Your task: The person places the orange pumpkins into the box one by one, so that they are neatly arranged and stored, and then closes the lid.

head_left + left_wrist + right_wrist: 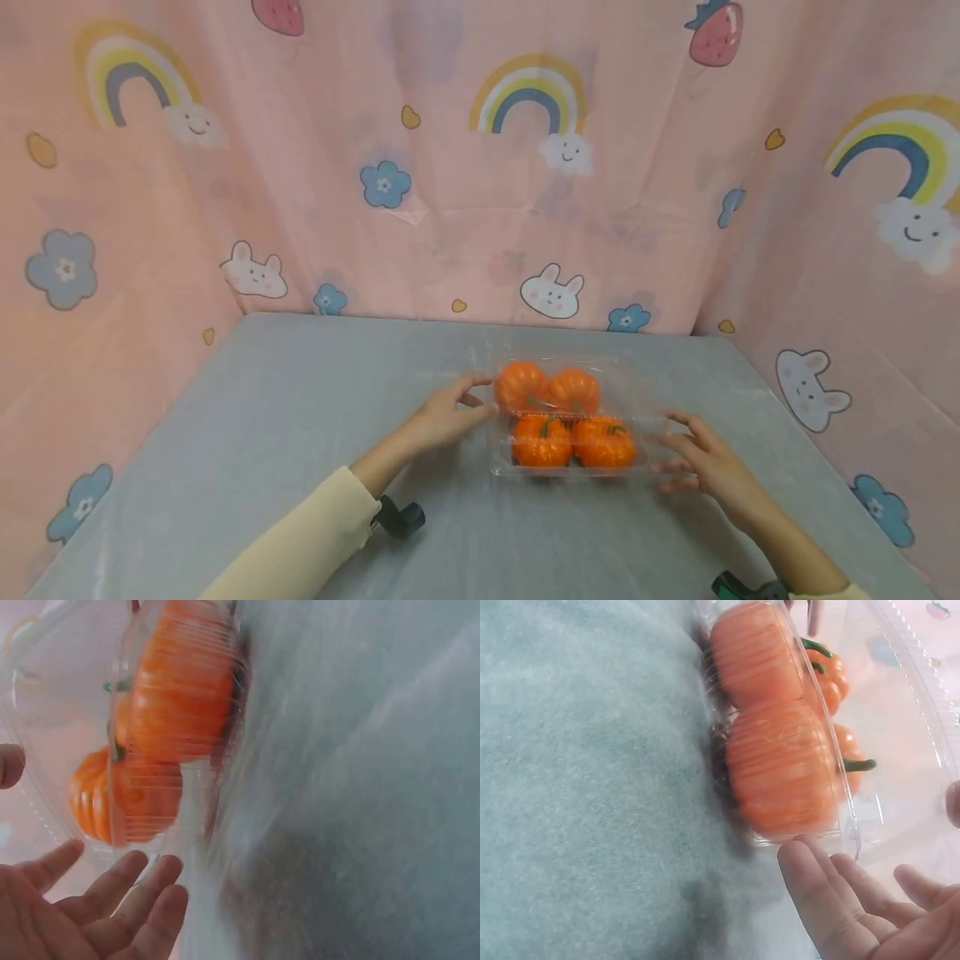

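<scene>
A clear plastic clamshell box [647,454] sits on the table with its lid raised. Inside are small orange pumpkins with green stems: two in the front row [541,442] and two behind [574,390]. My left hand [444,417] is at the box's left side, fingers spread and loosely bent; contact is hard to tell. At the right side, my right hand [712,467] reaches in with loosely extended fingers. In the right wrist view its fingertips [799,859] are close to the box's lower corner, and a thumb shows near the lid edge. Neither hand grips a pumpkin.
A grey cloth-like surface covers the table [360,375]. Pink printed curtains [457,242] hang behind it and along both sides. Dark wrist straps [401,518] show on the forearms.
</scene>
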Demonstrator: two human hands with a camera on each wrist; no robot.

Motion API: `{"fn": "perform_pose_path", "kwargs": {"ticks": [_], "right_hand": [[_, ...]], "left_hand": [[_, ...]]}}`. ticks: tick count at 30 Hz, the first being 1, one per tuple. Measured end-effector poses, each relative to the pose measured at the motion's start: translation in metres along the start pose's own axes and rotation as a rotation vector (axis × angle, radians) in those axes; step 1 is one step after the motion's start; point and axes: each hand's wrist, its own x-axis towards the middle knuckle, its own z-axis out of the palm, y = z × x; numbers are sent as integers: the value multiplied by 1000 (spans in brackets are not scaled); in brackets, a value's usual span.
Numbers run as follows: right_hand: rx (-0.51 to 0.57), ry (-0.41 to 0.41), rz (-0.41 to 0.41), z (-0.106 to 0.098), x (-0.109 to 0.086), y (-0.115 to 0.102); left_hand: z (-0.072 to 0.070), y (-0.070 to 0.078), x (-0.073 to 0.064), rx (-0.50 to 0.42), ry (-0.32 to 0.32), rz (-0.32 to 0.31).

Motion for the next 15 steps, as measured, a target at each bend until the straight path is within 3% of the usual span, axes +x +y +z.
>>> {"fn": "perform_pose_path", "kwargs": {"ticks": [7,15], "right_hand": [[-18,-9,24,0,1,7],[7,-5,34,1,1,14]], "left_hand": [[7,3,-18,-62,-43,-8],[19,5,-32,-134,-64,28]]}}
